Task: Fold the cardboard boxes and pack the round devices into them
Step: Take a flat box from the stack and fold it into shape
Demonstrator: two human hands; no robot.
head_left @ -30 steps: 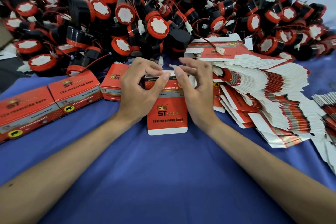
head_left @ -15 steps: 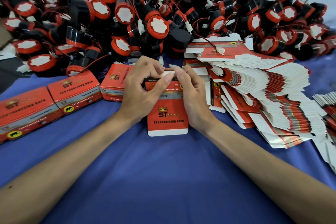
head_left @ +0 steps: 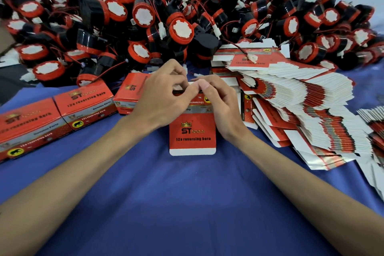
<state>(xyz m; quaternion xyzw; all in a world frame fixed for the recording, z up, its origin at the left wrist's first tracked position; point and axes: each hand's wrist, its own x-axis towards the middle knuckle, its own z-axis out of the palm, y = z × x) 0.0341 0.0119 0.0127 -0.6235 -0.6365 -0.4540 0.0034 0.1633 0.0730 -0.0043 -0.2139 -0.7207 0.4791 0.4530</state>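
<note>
At the centre of the frame a red box [head_left: 192, 135] marked "12v reversing horn" sits on a blue cloth [head_left: 166, 203]. Its white-edged lower flap lies flat on the cloth, pointing toward the bottom of the frame. Both hands meet at the box's upper end. The left hand [head_left: 164, 97] comes in from the lower left with its fingers curled over the top and its thumb bent against the white flap there, so it grips the box. The right hand [head_left: 218, 106] comes in from the lower right and wraps round the box's right side. Its thumb presses on the same flap just beside the left thumb, so it holds the box too. The hands hide the opening, and what is inside cannot be told. Across the whole top of the frame lies a deep heap of round devices [head_left: 180, 29], black with red rims and white faces, trailing red and black wires with white plugs. Right of the hands a fanned stack of flat boxes [head_left: 301, 97] slopes toward the lower right, and one plug [head_left: 252, 58] from the heap rests on its top sheet. A second stack [head_left: 374, 131] shows at the right edge. At the left, closed boxes [head_left: 83, 104] lie in a row on the cloth from the left edge toward the centre, the nearest partly behind the left hand.
</note>
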